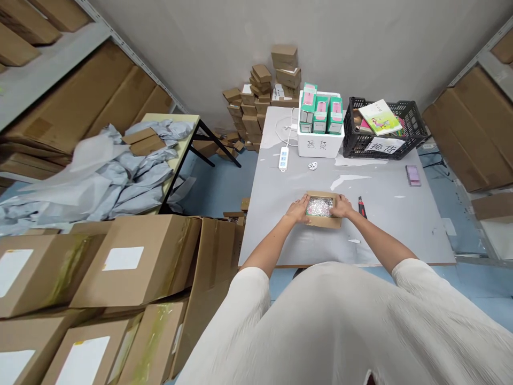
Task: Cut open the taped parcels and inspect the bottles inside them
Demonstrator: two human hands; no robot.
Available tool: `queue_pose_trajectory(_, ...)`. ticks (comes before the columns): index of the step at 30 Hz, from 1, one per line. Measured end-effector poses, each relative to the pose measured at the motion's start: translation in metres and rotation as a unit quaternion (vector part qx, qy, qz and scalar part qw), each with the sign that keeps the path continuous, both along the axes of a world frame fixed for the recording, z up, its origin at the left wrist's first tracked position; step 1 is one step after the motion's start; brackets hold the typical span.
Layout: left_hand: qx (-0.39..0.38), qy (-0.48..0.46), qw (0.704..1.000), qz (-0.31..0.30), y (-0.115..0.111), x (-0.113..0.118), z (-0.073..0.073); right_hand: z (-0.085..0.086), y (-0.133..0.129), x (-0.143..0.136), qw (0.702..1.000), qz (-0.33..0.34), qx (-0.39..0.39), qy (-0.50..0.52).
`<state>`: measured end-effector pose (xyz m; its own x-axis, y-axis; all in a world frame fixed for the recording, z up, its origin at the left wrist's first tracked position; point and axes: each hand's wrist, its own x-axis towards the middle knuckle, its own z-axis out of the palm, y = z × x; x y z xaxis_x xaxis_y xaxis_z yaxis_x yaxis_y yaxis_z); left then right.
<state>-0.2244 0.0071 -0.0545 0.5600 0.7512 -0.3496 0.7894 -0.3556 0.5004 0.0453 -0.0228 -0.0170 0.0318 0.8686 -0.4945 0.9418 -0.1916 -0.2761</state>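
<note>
Bracketing a small open cardboard box [324,222] from both sides, the two hands have it between them in the head view! Left hand [298,210] grasps the left wall, right hand [342,206] the right, an opposed grip that probably steadies the box and keeps its sides upright around the shiny clear-wrapped package [319,206] inside. And where's that box? Near the middle of the gray-topped table's [276,230] near half, square to the body, likely for easy reach. Just right lies a red-and-black utility knife [362,207], apparently parked within quick grabbing distance. Over at the far edge, a white bin [320,149] has green-and-pink cartons [321,114] standing upright, seemingly to save room, beside a black plastic crate [353,145]; both sit back, leaving working space up front!
</note>
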Motion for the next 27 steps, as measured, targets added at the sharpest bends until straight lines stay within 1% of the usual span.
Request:
queue_pose_trajectory(4, -0.007, -0.003, 1.000, 0.030, -0.005, 0.002, 0.000, 0.001, 0.001, 0.024, 0.991, -0.007, 0.021, 0.135)
queue_pose_trajectory(6, -0.003, -0.002, 0.999, 0.035, -0.007, 0.002, 0.002, 0.000, -0.001, 0.038, 0.980, -0.031, 0.039, 0.191)
queue_pose_trajectory(9, 0.000, -0.001, 0.999, 0.035, -0.010, 0.003, 0.002, -0.005, -0.006, 0.056, 0.972, -0.078, 0.067, 0.212)
queue_pose_trajectory(11, -0.006, -0.005, 0.999, 0.038, -0.010, 0.002, 0.001, -0.008, -0.012, 0.065, 0.974, -0.087, 0.091, 0.188)
queue_pose_trajectory(14, -0.017, -0.022, 0.999, 0.046, -0.009, 0.002, 0.000, -0.012, -0.020, 0.073, 0.985, -0.064, 0.119, 0.110)
queue_pose_trajectory(18, -0.028, -0.059, 0.997, 0.040, -0.009, -0.001, -0.002, -0.013, -0.029, 0.070, 0.992, -0.030, 0.124, -0.018)
queue_pose_trajectory(20, -0.037, -0.075, 0.996, 0.038, -0.009, -0.003, -0.001, -0.011, -0.032, 0.066, 0.992, -0.010, 0.114, -0.047)
queue_pose_trajectory(23, -0.054, -0.090, 0.994, 0.041, -0.008, -0.007, 0.000, -0.002, -0.030, 0.057, 0.992, 0.018, 0.113, -0.052)
queue_pose_trajectory(27, -0.053, -0.108, 0.992, 0.045, -0.008, -0.011, 0.001, 0.021, -0.020, 0.036, 0.983, 0.062, 0.156, -0.074)
